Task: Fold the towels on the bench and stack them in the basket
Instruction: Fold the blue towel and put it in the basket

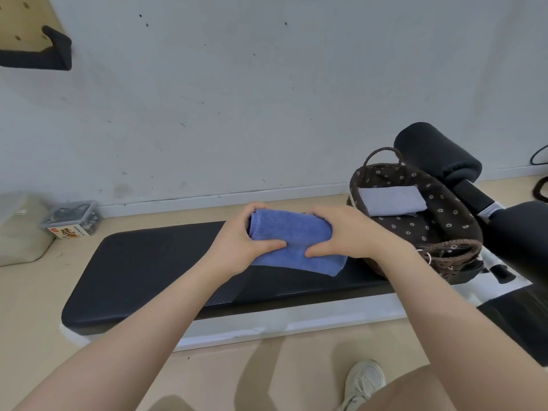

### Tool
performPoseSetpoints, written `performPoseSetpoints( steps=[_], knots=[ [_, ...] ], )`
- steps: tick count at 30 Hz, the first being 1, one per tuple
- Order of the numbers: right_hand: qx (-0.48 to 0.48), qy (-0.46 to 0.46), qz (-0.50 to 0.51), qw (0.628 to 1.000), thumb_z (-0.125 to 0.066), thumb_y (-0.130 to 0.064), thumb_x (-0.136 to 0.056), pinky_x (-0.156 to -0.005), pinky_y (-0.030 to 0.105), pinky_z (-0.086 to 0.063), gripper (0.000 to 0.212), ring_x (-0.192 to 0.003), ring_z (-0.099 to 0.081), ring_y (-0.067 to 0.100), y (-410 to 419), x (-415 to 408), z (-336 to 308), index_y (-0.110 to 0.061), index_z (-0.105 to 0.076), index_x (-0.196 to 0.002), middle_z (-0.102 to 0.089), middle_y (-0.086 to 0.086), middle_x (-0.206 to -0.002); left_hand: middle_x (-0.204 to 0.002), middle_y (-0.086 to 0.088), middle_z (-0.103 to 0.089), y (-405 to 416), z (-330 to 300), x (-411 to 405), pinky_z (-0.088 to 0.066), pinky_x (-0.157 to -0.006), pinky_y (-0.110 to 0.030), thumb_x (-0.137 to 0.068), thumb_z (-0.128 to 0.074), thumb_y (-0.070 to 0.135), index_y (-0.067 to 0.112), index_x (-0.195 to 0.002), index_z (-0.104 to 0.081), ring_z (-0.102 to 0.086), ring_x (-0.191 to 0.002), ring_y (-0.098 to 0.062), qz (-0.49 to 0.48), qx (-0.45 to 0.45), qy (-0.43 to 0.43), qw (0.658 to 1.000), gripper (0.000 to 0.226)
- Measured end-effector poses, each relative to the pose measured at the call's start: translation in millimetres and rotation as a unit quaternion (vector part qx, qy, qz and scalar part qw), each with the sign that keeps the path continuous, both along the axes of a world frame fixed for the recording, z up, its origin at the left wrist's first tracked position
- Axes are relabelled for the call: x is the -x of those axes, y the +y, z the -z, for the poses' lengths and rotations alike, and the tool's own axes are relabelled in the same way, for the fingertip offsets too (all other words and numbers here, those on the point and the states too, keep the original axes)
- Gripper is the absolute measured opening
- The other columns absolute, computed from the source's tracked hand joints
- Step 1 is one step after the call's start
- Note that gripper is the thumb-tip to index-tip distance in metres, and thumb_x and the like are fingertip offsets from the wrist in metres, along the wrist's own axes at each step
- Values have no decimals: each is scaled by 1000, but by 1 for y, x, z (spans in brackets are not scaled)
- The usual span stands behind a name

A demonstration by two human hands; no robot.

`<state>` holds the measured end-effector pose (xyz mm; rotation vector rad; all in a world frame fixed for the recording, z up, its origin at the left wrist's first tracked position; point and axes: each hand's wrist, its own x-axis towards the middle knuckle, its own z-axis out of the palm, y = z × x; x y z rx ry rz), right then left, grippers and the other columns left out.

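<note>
Starting at the far left, a pale bag (17, 229) sits on the floor against the wall, with a clear plastic box (72, 219) bearing an orange label just beside it. The black padded bench (142, 268) stretches across the middle, its left part bare. Over its right half both hands hold a folded blue towel (293, 243). The left hand (240, 241) grips the towel's left end, fingers curled round the far edge and thumb pressed on top. The right hand (347, 232) grips the right end the same way, thumb on top pointing toward the other thumb, the two thumbs close but apart. The towel's near right corner hangs below the hands; whether it touches the bench cannot be told. Right of the hands a dark wicker basket (444, 215) with flowered lining stands on the bench end, a folded white towel (391, 200) lying inside. Beyond it rises a black foam roller (436, 152), and a white shoe (364, 381) shows below.
</note>
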<state>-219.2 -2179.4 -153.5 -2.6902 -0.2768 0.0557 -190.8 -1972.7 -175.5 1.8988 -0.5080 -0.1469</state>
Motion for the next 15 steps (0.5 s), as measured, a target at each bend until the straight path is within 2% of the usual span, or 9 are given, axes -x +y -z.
performPoseSetpoints(
  steps=[3, 7, 9, 11, 13, 15],
  knots=[
    [-124, 51, 29, 991, -76, -28, -72, -69, 22, -48, 27, -78, -57, 3, -40, 6, -6, -37, -53, -82, -60, -15, -82, -93, 9, -69, -27, -3, -4, -52, -66, -16, -76, -75, 9, 24, -102, -57, -66, -82, -2, 19, 53, 48, 997, 35],
    [-305, 48, 90, 947, -76, -14, -74, -75, 18, -51, 40, -95, -62, 5, -96, 14, -11, -32, -59, -105, -63, -13, -103, -94, 10, -69, -78, -5, -13, -54, -73, -22, -77, -74, 15, 30, -98, -57, -66, -87, -5, 15, 107, 94, 990, 29],
    [-378, 52, 125, 916, -74, -8, -76, -79, 22, -54, 44, -101, -63, 8, -124, 13, -10, -26, -58, -113, -64, -8, -110, -97, 12, -67, -104, -5, -17, -53, -74, -20, -79, -72, 20, 33, -95, -54, -64, -90, -3, 11, 126, 115, 985, 27],
    [-413, 61, 159, 895, -76, -11, -75, -85, 30, -54, 46, -104, -64, 13, -149, 10, -9, -21, -58, -115, -65, -1, -112, -102, 14, -62, -129, -5, -22, -51, -71, -15, -82, -69, 24, 31, -101, -51, -61, -92, 1, 26, 116, 131, 984, 27],
    [-423, 70, 190, 883, -75, -17, -76, -85, 31, -54, 47, -103, -64, 15, -172, 6, -7, -17, -56, -119, -66, 1, -112, -107, 15, -55, -153, -5, -31, -50, -72, -15, -85, -66, 25, 27, -117, -42, -57, -94, 1, 57, 86, 138, 985, 41],
    [-426, 85, 220, 873, -68, -16, -84, -85, 31, -53, 42, -104, -64, 17, -194, 1, -1, -14, -52, -123, -65, 4, -115, -115, 7, -51, -175, -3, -41, -51, -83, -24, -84, -67, 22, 29, -127, -31, -57, -101, -8, 98, 40, 121, 987, 56]
  ],
)
